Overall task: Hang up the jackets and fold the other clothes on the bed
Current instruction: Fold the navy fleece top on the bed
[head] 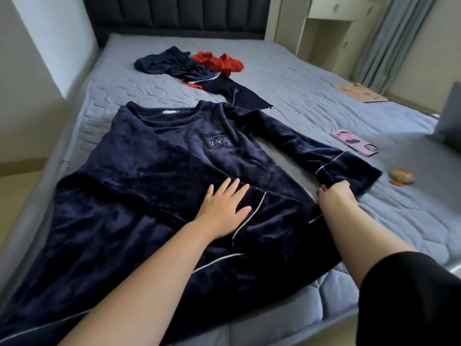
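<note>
A navy velvet pyjama top lies spread face up on the bed, its left sleeve folded across the body. My left hand presses flat on the folded cuff with white piping. My right hand grips the cuff of the right sleeve, which stretches out to the right. Farther up the bed lie crumpled navy trousers and a red garment.
A pink phone lies on the mattress to the right of the sleeve, and a small colourful object sits beyond it. A flat cardboard piece rests at the far right edge. The padded headboard stands behind.
</note>
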### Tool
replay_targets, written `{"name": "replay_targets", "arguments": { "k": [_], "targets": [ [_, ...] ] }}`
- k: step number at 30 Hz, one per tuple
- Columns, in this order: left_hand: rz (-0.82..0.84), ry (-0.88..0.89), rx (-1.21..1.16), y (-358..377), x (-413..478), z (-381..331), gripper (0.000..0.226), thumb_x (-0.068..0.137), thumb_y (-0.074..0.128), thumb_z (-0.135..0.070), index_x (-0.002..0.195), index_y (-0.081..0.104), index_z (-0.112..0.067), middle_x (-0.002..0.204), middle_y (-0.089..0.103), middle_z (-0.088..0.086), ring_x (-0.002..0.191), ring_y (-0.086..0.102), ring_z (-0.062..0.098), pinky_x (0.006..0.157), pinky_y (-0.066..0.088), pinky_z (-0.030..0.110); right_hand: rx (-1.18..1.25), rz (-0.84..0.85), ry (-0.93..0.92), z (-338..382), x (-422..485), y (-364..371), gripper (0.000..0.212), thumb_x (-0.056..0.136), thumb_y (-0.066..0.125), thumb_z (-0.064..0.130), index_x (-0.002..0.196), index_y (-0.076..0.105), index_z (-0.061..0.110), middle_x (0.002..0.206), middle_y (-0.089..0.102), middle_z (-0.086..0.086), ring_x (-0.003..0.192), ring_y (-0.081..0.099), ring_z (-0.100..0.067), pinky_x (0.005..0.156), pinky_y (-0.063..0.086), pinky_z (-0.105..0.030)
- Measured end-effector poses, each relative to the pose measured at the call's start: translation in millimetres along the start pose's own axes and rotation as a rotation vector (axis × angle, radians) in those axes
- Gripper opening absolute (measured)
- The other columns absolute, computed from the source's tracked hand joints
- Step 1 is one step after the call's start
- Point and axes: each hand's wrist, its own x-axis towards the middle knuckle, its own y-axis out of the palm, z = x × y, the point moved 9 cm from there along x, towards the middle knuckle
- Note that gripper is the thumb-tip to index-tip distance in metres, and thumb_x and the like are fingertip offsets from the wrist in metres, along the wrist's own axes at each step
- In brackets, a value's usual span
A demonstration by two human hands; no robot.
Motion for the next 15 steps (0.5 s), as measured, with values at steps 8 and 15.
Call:
{"name": "replay_targets", "arguments": {
  "k": [8, 15],
  "targets": [
    [-0.212, -0.28, -1.064, -35, -9, 62, 0.029, 0.094, 0.055, -0.01, 0.121, 0.062, -0.017, 0.128, 0.06, 0.004, 0.121, 0.05, 0.012, 0.1, 0.035, 0.019, 0.49, 0.183, -0.222, 102, -74, 50, 0.021, 0.079, 0.056, 0.021, 0.096, 0.061, 0.011, 0.106, 0.064, -0.009, 0.091, 0.055, -0.02, 0.084, 0.042, -0.034],
    [-0.418, -0.672, -2.112, -44, -45, 168, 0.056, 0.101, 0.024, -0.048, 0.137, 0.044, -0.011, 0.133, 0.052, 0.015, 0.119, 0.051, 0.034, 0.087, 0.042, 0.046, -0.472, 1.58, -0.689, 101, -264, 145, 0.013, 0.077, 0.063, 0.018, 0.083, 0.071, 0.028, 0.084, 0.068, 0.01, 0.078, 0.061, -0.002, 0.073, 0.046, -0.016]
  ]
}}
